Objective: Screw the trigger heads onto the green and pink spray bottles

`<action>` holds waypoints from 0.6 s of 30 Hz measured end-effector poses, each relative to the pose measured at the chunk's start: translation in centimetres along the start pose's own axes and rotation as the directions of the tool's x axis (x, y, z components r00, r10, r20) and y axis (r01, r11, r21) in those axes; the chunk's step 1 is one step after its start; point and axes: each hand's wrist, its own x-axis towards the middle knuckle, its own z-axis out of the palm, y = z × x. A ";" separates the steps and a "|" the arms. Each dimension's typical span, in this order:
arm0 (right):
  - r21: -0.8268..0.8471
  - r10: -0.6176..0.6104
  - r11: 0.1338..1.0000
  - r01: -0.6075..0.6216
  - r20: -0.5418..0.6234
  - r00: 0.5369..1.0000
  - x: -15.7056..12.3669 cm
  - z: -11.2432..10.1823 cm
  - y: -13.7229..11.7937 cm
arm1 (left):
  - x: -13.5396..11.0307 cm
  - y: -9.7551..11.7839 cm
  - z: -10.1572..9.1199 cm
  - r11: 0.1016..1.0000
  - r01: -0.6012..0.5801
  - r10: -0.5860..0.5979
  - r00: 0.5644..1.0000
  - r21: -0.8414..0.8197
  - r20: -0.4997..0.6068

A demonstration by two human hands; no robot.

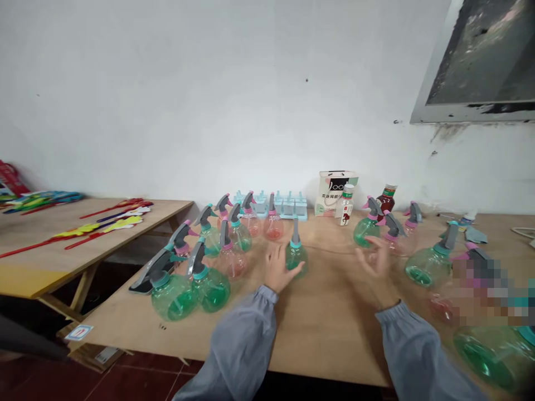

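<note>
A round green spray bottle (296, 258) with a grey trigger head and turquoise collar stands upright near the table's middle. My left hand (278, 270) is just left of it, fingers apart and thumb stretched across its front; whether the skin touches the bottle I cannot tell. Open and holding nothing that I can see, my right hand (376, 262) hovers with spread fingers by the right group. Behind it are a pink spray bottle (393, 245), partly hidden, and a green spray bottle (366, 229). To the right, another green spray bottle (428, 264) leans.
Several pink and green spray bottles (212, 289) crowd the left side, beside a dark phone-like object (152, 273). Pale blue moulds (292, 209), a paper bag (328, 195) and a white bottle (345, 209) line the back. Another table (167, 211) holds colourful sticks.
</note>
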 end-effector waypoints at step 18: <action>0.616 0.456 0.357 -0.703 0.541 0.706 -0.4 5.6 -2.6 | 10.5 -1.7 -0.9 0.969 0.248 -0.248 0.968 -0.007 -0.028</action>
